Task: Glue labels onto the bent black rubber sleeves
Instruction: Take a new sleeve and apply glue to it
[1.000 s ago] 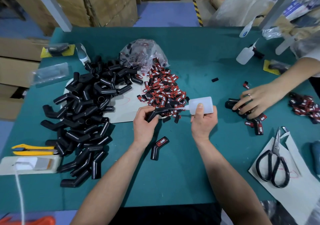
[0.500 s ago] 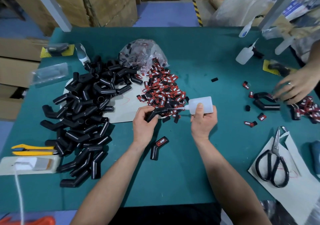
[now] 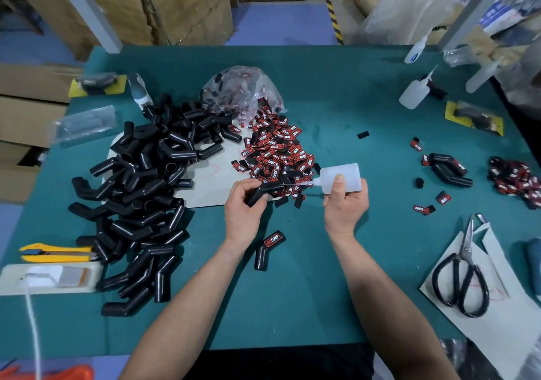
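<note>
My left hand (image 3: 243, 212) grips a bent black rubber sleeve (image 3: 265, 192) just above the green table. My right hand (image 3: 345, 204) holds a translucent glue bottle (image 3: 341, 176) on its side, nozzle pointing left and touching the sleeve's far end. A heap of red-and-black labels (image 3: 275, 151) lies right behind the sleeve. One sleeve with a label on it (image 3: 268, 248) lies on the table between my forearms. A big pile of bare sleeves (image 3: 140, 192) fills the left side.
A plastic bag of labels (image 3: 243, 92) sits behind the heap. Scissors (image 3: 465, 274) lie on white paper at the right. Labelled sleeves (image 3: 448, 168) and more labels (image 3: 518, 177) lie far right. A yellow knife (image 3: 55, 252) is at left, spare glue bottles (image 3: 414, 94) at the back.
The other person's hand has left the sleeves at the far right and gone out of view. My hands hold the same pose with sleeve and bottle.
</note>
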{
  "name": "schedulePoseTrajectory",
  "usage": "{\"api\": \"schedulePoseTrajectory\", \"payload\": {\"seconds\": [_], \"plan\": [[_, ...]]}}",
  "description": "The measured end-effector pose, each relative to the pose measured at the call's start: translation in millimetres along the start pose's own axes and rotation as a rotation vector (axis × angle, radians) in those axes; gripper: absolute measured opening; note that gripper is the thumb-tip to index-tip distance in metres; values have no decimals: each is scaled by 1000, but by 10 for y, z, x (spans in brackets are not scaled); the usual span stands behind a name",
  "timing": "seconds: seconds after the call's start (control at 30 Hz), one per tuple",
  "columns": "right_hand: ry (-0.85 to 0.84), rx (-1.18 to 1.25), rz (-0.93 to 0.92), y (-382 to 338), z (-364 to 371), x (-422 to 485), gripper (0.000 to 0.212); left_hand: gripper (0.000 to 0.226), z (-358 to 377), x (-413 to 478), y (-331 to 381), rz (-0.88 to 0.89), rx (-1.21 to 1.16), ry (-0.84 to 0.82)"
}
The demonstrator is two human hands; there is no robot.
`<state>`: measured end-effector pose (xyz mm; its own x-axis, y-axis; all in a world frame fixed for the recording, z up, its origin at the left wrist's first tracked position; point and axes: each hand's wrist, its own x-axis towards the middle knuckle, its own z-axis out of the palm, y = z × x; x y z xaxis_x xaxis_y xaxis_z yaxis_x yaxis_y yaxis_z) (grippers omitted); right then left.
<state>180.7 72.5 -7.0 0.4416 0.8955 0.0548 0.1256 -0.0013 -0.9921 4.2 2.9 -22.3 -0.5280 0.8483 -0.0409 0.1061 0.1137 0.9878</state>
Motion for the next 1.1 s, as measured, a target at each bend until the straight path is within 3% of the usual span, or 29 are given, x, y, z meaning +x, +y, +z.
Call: {"api": "schedulePoseTrajectory", "payload": {"seconds": [0.5,1.1], "plan": [[-12,100,6,13,-5,4,32,37,-1,-7,6,-19,-2,7],[12,-62,-47,-30,-13,-9,20,35,0,-35,82,-86,-4,30]]}}
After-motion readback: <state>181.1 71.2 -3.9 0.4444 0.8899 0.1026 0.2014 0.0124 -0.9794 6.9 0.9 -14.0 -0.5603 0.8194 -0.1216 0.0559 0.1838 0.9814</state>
